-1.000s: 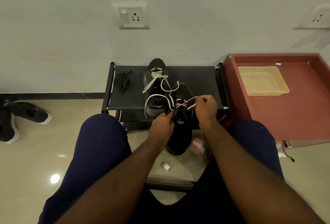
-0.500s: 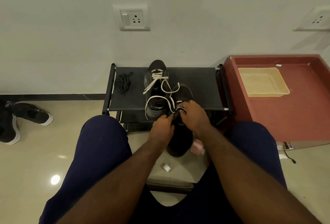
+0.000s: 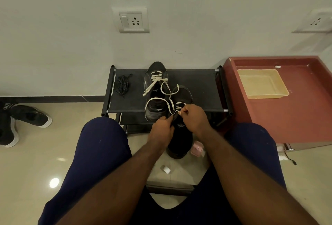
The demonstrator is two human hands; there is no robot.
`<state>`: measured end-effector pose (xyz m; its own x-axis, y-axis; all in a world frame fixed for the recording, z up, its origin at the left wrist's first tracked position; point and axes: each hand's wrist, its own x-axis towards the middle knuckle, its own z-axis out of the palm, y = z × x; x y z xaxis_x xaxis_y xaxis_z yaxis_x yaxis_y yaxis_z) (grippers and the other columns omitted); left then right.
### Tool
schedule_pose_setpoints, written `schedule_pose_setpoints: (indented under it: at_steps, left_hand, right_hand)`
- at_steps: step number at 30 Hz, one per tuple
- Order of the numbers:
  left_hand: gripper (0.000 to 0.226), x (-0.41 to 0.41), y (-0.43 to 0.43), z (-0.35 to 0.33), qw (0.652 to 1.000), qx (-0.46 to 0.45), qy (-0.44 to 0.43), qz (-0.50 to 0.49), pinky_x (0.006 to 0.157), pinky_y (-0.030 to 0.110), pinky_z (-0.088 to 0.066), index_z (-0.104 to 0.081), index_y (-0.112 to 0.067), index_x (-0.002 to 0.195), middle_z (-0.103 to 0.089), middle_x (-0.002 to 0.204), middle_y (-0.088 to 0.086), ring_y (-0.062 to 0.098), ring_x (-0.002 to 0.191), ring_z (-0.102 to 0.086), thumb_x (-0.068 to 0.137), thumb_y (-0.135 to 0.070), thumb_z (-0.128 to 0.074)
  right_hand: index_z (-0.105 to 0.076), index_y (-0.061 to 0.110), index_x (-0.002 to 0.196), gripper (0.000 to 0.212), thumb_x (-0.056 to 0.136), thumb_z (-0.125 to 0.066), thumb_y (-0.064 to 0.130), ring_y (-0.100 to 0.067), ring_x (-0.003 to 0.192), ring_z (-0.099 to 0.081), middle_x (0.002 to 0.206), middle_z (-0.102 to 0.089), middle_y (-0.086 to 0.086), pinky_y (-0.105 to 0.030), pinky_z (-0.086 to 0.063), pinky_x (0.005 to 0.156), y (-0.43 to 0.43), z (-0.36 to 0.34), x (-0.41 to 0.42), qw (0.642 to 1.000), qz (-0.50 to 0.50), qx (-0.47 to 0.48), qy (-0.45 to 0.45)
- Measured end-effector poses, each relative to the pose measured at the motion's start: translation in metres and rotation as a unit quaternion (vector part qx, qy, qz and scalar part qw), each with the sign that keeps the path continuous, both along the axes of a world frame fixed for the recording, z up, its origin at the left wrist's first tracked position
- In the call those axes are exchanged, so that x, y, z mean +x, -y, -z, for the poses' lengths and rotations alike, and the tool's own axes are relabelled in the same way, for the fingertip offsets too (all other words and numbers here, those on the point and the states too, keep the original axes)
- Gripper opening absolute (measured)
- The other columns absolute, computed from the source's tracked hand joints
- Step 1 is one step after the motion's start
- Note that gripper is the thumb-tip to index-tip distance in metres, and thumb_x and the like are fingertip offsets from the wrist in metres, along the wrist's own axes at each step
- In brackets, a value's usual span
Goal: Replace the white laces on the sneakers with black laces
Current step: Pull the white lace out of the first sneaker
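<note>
Two black sneakers with white laces are at a low black shoe rack (image 3: pixel 197 88). The far sneaker (image 3: pixel 156 88) lies on the rack with its white lace loosened. The near sneaker (image 3: pixel 180 135) leans off the rack's front edge toward me. My left hand (image 3: pixel 161 128) grips the near sneaker's tongue edge. My right hand (image 3: pixel 195 117) pinches its white lace (image 3: pixel 168 102) near the upper eyelets. A bundle of black laces (image 3: pixel 123 84) lies on the rack's left side.
A red cabinet top (image 3: pixel 296 115) with a yellow tray (image 3: pixel 261 83) stands to the right. Another pair of black shoes (image 3: pixel 30 115) sits on the floor at left. A small pink object (image 3: pixel 197 148) and a white one (image 3: pixel 165 169) lie on the floor between my knees.
My right hand, which had drawn the white lace out to the right, came back to the near sneaker's eyelets and now pinches the lace there. My left hand stayed on the sneaker.
</note>
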<state>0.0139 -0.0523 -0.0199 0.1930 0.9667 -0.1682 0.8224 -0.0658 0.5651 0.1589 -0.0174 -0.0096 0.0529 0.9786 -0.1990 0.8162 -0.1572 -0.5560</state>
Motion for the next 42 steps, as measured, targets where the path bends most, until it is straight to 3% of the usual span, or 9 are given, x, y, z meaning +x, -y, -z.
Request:
schedule_pose_setpoints:
  at_steps: [5, 9, 15, 21, 28, 31, 34, 38, 42]
  left_hand:
    - [0.04, 0.0, 0.0, -0.006, 0.999, 0.007, 0.034, -0.009, 0.08, 0.039, -0.05, -0.061, -0.015, 0.131, -0.063, 0.104, 0.014, 0.032, 0.095, -0.061, 0.091, -0.016, -0.054]
    - [0.038, -0.002, 0.0, -0.006, 0.998, 0.004, 0.053, -0.028, 0.083, 0.034, -0.049, -0.065, -0.017, 0.126, -0.067, 0.107, 0.011, 0.028, 0.099, -0.062, 0.089, -0.016, -0.056]
    - [0.037, 0.002, 0.0, -0.008, 0.999, -0.004, 0.037, -0.02, 0.082, 0.04, -0.051, -0.062, -0.017, 0.129, -0.064, 0.103, 0.013, 0.031, 0.096, -0.062, 0.092, -0.019, -0.055]
    - [0.038, 0.0, 0.001, -0.004, 1.0, -0.001, 0.026, -0.017, 0.081, 0.039, -0.05, -0.059, -0.016, 0.132, -0.062, 0.104, 0.014, 0.031, 0.095, -0.061, 0.095, -0.016, -0.054]
    - [0.034, 0.001, 0.003, -0.007, 0.999, 0.004, 0.043, -0.017, 0.069, 0.03, -0.038, -0.063, -0.015, 0.126, -0.061, 0.099, 0.013, 0.029, 0.091, -0.06, 0.093, -0.016, -0.054]
    - [0.033, 0.001, 0.002, -0.008, 0.998, 0.002, 0.054, -0.026, 0.071, 0.026, -0.036, -0.064, -0.017, 0.125, -0.063, 0.101, 0.011, 0.027, 0.094, -0.06, 0.093, -0.016, -0.055]
    - [0.036, 0.001, 0.001, -0.008, 0.998, 0.007, 0.06, -0.027, 0.079, 0.029, -0.042, -0.064, -0.016, 0.127, -0.065, 0.109, 0.013, 0.03, 0.101, -0.061, 0.093, -0.017, -0.056]
    - [0.037, 0.003, 0.003, -0.008, 0.998, 0.007, 0.061, -0.017, 0.084, 0.031, -0.045, -0.064, -0.015, 0.129, -0.065, 0.112, 0.014, 0.031, 0.103, -0.061, 0.093, -0.016, -0.056]
    - [0.041, 0.002, 0.003, -0.008, 0.998, 0.003, 0.057, -0.014, 0.084, 0.031, -0.045, -0.062, -0.017, 0.132, -0.065, 0.113, 0.012, 0.029, 0.103, -0.061, 0.092, -0.013, -0.055]
  right_hand:
    - [-0.064, 0.005, 0.095, 0.016, 0.102, -0.053, 0.014, -0.025, 0.098, -0.063, 0.099, -0.068, -0.009, -0.038, -0.049, 0.085, -0.003, -0.015, -0.003, 0.966, 0.148, 0.053, -0.205]
    - [-0.053, 0.014, 0.091, 0.021, 0.108, -0.041, 0.015, -0.019, 0.072, -0.069, 0.079, -0.069, -0.003, -0.029, -0.054, 0.066, -0.006, -0.048, 0.006, 0.772, 0.297, 0.026, -0.562]
    - [-0.061, 0.016, 0.101, 0.012, 0.097, -0.063, 0.028, -0.012, 0.081, -0.06, 0.091, -0.064, 0.003, -0.028, -0.049, 0.075, 0.0, -0.032, 0.016, 0.987, 0.093, 0.017, -0.13]
    - [-0.071, 0.012, 0.105, 0.021, 0.098, -0.055, 0.023, -0.03, 0.102, -0.065, 0.106, -0.072, -0.011, -0.038, -0.052, 0.088, 0.008, -0.019, -0.008, 0.997, -0.015, -0.019, 0.068]
    - [-0.066, 0.028, 0.073, 0.021, 0.092, -0.065, 0.02, -0.022, 0.092, -0.064, 0.096, -0.068, -0.005, -0.039, -0.054, 0.084, 0.002, -0.017, -0.003, 0.995, 0.074, -0.022, -0.067]
    - [-0.064, 0.011, 0.089, 0.013, 0.099, -0.058, 0.013, -0.015, 0.084, -0.065, 0.091, -0.07, -0.005, -0.024, -0.051, 0.07, -0.001, -0.044, -0.001, 0.931, 0.175, 0.014, -0.32]
    - [-0.054, 0.008, 0.086, 0.021, 0.104, -0.043, 0.009, -0.019, 0.066, -0.067, 0.075, -0.066, -0.006, -0.032, -0.057, 0.067, -0.003, -0.064, 0.008, 0.765, 0.234, 0.013, -0.6]
    - [-0.053, 0.016, 0.09, 0.014, 0.1, -0.056, 0.025, -0.015, 0.067, -0.057, 0.074, -0.059, 0.003, -0.038, -0.048, 0.071, -0.003, -0.048, 0.016, 0.95, 0.164, 0.031, -0.265]
    - [-0.065, 0.016, 0.117, 0.025, 0.094, -0.065, 0.027, -0.025, 0.105, -0.064, 0.112, -0.07, -0.005, -0.034, -0.049, 0.091, 0.004, -0.032, 0.006, 1.0, -0.019, -0.021, -0.004]
